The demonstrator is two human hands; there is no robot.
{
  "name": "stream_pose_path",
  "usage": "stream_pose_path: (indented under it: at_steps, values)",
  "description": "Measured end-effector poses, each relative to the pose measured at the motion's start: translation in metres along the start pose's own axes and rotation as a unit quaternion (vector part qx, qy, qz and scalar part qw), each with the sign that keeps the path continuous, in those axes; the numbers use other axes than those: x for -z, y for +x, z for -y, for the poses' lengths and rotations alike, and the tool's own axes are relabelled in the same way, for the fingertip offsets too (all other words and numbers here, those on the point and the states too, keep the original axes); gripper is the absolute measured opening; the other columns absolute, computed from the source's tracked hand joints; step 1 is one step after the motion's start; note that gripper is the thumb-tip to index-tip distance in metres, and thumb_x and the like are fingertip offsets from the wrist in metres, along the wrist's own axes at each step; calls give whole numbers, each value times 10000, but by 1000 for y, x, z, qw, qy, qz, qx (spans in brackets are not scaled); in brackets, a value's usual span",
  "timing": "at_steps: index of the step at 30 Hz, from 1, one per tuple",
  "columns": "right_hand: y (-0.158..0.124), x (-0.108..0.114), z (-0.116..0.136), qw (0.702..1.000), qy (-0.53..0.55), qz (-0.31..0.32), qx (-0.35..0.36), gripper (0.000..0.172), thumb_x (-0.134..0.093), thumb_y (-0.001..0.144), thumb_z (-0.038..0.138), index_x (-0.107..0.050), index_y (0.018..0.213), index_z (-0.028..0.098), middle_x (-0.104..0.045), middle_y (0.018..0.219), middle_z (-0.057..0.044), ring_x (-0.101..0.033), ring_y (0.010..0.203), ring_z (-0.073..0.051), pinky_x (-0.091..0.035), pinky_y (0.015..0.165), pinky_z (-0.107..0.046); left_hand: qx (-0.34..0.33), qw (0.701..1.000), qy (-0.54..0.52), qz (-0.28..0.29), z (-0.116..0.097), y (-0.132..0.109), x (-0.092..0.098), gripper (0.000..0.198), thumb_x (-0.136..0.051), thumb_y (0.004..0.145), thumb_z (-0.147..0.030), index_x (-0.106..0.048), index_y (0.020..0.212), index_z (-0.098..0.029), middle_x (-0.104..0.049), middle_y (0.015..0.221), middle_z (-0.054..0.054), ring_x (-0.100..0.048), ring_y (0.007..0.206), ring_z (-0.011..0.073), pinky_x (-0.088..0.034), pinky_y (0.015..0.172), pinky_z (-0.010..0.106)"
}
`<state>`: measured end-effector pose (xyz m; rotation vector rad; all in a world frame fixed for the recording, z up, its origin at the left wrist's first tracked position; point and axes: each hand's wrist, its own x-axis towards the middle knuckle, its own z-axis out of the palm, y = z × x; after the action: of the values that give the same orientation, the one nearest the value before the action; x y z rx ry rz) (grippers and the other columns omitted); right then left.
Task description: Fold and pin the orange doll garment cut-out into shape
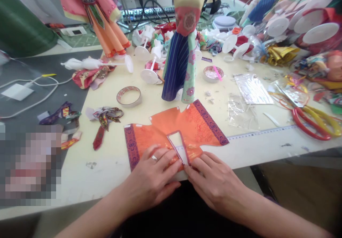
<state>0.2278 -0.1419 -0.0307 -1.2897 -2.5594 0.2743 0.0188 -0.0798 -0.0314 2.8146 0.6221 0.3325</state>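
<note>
A small orange paper jacket with purple patterned cuffs lies spread flat at the table's near edge. My left hand, a ring on one finger, presses flat on its lower left front, fingers stretched out. My right hand rests on the lower right front, fingertips touching the collar opening. Neither hand grips anything. Just behind the jacket stands a doll figure in a blue and green striped skirt.
A tape roll and ribbon scraps lie to the left. Red and yellow scissors and clear plastic bags lie to the right. White doll stands, an orange-dressed doll and heaps of fabric crowd the back.
</note>
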Motion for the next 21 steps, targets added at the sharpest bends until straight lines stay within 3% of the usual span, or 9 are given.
stream_pose_path:
  at_steps: [21]
  values:
    - [-1, -2, -1, 1000, 4, -20, 4, 226, -415, 835, 65, -608, 939, 117, -501, 755, -64, -427, 706, -197, -401, 693, -366, 0, 1000, -1, 10, 0, 1, 3, 318, -514, 860, -310, -570, 1142, -174, -554, 1175, 119, -496, 1068, 281, -305, 970, 492]
